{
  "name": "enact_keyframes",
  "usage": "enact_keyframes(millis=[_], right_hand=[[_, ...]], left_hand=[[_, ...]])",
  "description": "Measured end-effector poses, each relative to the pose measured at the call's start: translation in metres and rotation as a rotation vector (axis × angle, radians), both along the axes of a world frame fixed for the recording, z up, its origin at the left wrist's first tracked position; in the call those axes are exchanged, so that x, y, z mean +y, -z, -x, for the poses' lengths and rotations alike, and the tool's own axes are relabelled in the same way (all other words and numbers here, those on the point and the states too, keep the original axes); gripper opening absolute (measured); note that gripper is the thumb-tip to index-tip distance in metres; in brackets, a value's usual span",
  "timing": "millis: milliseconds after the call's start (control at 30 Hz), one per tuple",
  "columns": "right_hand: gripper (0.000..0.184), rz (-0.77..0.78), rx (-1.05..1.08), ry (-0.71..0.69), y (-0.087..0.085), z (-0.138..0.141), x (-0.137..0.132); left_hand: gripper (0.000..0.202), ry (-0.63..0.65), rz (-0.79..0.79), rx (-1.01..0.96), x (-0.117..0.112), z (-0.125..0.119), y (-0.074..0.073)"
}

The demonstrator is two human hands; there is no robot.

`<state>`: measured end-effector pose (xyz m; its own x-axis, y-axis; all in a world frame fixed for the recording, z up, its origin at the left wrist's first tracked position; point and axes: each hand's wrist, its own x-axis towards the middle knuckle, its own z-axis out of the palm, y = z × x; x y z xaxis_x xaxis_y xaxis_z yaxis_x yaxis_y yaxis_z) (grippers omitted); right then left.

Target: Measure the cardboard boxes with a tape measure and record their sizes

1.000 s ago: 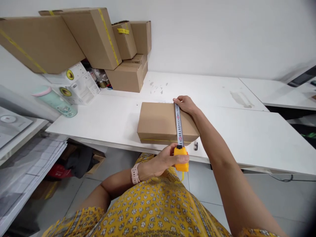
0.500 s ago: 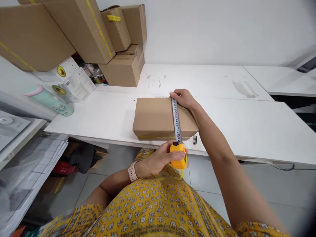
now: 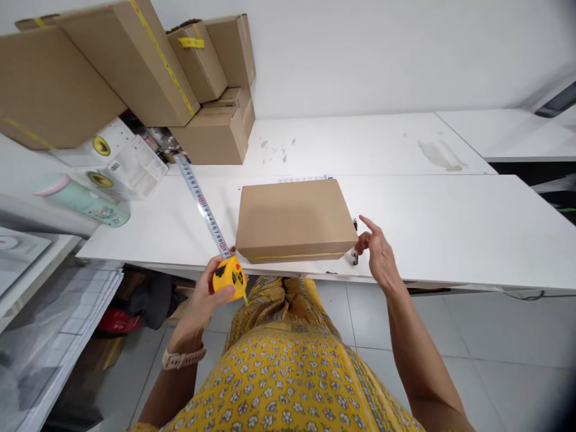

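A yellow tape measure (image 3: 229, 278) is gripped in my left hand (image 3: 207, 294), left of the box's near corner. Its metal blade (image 3: 203, 207) sticks out up and to the left over the table, clear of the box. A closed brown cardboard box (image 3: 294, 216) lies near the table's front edge. Beside the box's right corner is my right hand (image 3: 378, 252), its index finger stretched out and the other fingers partly bent. Under those fingers, a black and white pen-like item (image 3: 355, 259) lies on the table, partly covered.
Several cardboard boxes (image 3: 207, 135) are stacked at the back left. White cartons with avocado pictures (image 3: 130, 162) and a mint green bottle (image 3: 83, 198) stand at the left. Printed paper (image 3: 303, 178) shows behind the box. The white table (image 3: 432, 234) ends at its front edge.
My left hand has swung the tape measure left, off the box, its blade still out. My right hand has let go of the blade's end and come down to the box's right side.
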<state>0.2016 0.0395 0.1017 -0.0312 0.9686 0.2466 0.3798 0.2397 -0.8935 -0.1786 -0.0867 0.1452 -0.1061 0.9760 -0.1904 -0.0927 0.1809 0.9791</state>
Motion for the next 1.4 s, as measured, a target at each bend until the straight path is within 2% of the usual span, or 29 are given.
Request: enact_keyframes(millis=[33, 100, 300, 400, 467, 533, 567, 667, 733, 867, 1033, 1233, 1400], right_hand=[[0.061, -0.011, 0.006, -0.052, -0.001, 0.005, -0.002], [0.06, -0.047, 0.004, -0.084, -0.013, 0.015, 0.001], [0.043, -0.169, -0.093, 0.144, -0.079, 0.033, 0.046], [0.034, -0.235, -0.193, 0.18, -0.091, 0.035, 0.067], [0.031, -0.305, -0.215, 0.16, -0.091, 0.036, 0.073], [0.027, -0.372, -0.216, 0.095, -0.09, 0.037, 0.072], [0.025, -0.392, -0.22, 0.048, -0.09, 0.037, 0.071], [0.027, -0.397, -0.271, -0.06, -0.093, 0.041, 0.068], [0.03, -0.403, -0.329, -0.059, -0.096, 0.044, 0.07], [0.032, -0.424, -0.421, 0.016, -0.096, 0.05, 0.076], [0.029, -0.446, -0.492, 0.033, -0.096, 0.055, 0.077], [0.048, -0.525, -0.595, -0.045, -0.095, 0.056, 0.079], [0.048, -0.545, -0.655, -0.069, -0.092, 0.054, 0.085]], left_hand=[[0.078, 0.037, 0.017, -0.017, 0.004, -0.001, 0.0], [0.083, 0.099, 0.014, -0.013, 0.015, -0.003, -0.01], [0.074, 0.102, -0.175, 0.099, 0.073, 0.004, -0.058], [0.072, 0.086, -0.239, 0.114, 0.089, -0.001, -0.069], [0.074, 0.107, -0.266, 0.101, 0.083, -0.012, -0.072], [0.077, 0.201, -0.245, 0.047, 0.068, -0.027, -0.07], [0.078, 0.289, -0.206, 0.001, 0.059, -0.035, -0.068], [0.079, 0.594, -0.007, -0.121, 0.037, -0.063, -0.056], [0.079, 0.694, 0.11, -0.152, 0.031, -0.078, -0.046], [0.073, 0.71, 0.186, -0.201, 0.027, -0.095, -0.028], [0.07, 0.724, 0.205, -0.236, 0.021, -0.097, -0.016], [0.071, 0.738, 0.24, -0.233, 0.018, -0.1, -0.015], [0.071, 0.768, 0.268, -0.221, 0.02, -0.104, -0.018]])
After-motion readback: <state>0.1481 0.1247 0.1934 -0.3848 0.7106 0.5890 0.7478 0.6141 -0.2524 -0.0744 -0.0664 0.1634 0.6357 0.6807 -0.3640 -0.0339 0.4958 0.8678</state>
